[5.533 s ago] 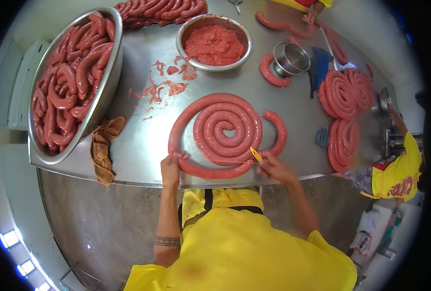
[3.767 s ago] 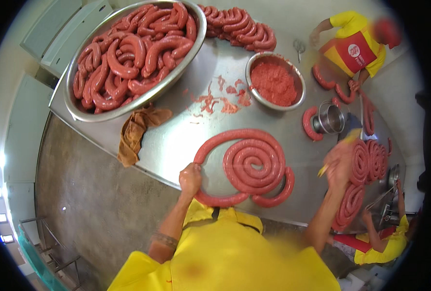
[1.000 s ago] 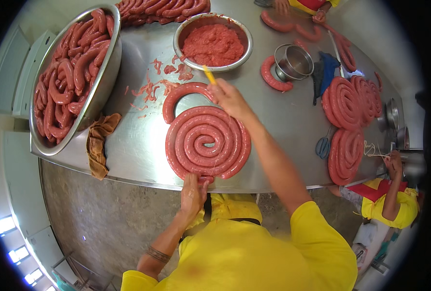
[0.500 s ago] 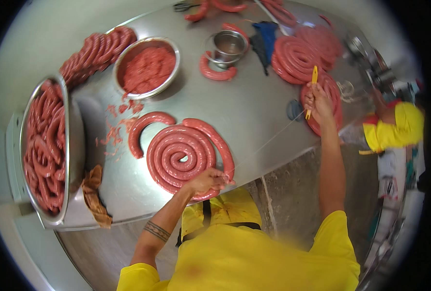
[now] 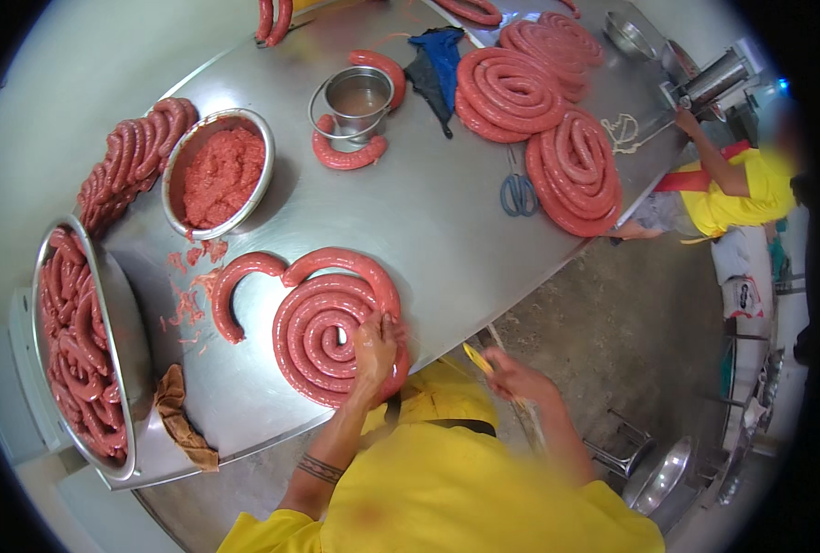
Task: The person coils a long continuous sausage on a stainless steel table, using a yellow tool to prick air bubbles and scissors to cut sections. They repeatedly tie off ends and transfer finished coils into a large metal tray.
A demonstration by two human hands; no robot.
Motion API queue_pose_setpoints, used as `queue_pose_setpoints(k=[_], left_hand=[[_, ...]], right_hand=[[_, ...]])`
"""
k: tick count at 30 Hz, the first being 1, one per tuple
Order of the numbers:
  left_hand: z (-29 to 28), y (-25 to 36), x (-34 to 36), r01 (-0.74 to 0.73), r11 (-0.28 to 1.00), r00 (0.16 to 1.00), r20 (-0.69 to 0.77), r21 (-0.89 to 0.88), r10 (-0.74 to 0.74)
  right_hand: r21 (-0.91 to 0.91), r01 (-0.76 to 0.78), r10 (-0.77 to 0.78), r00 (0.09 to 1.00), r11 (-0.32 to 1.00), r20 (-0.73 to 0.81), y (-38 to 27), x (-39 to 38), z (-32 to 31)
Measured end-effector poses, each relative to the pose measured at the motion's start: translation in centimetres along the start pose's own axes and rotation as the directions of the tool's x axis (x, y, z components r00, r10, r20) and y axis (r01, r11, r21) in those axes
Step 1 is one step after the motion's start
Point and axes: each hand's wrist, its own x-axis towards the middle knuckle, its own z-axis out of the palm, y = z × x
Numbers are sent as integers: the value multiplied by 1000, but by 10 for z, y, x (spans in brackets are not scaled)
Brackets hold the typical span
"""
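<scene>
A long raw sausage (image 5: 310, 355) lies coiled in a flat spiral on the steel table near me. My left hand (image 5: 378, 343) is closed over the spiral's outer right turn, its fingertips pressed round the casing. Past the table's front edge, my right hand (image 5: 518, 376) grips a yellow twine shuttle (image 5: 477, 358), one end of which sticks out of the fist. I cannot make out the twine itself. A short curved sausage (image 5: 229, 293) rests just left of the spiral.
At left stand a large basin (image 5: 122, 369) of sausages and a bowl (image 5: 264, 189) of ground meat. A small pail (image 5: 355, 123), scissors (image 5: 519, 194) and more sausage coils (image 5: 574, 170) sit farther off. Another person (image 5: 737, 189) works at the right end. A brown cloth (image 5: 181, 419) lies front left.
My right hand has come back toward me with the shuttle, off the table's right side. My left hand has shifted up along the outer turn. The view has moved, and the scissors now show.
</scene>
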Motion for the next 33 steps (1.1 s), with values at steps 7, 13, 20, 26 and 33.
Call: queue_pose_setpoints(k=[7,13,20,26,33], left_hand=[[-32,24,17,-513,620,767,-7,594,641],[-13,13,9,-50,992,952,-296,120,84],[21,-2,24,-176,966,982,-31,190,185],[20,13,17,-142,854,984,-23,501,177],[20,10,24,147,976,986,-53,-164,-157]], right_hand=[[-762,569,-765,625,308,157,-224,100,47],[-188,752,-706,658,631,261,-205,104,53],[-520,567,-753,601,639,-270,-239,57,22],[380,882,-760,444,278,-475,-259,-29,-152],[161,570,-427,747,806,-509,-125,-33,-146]])
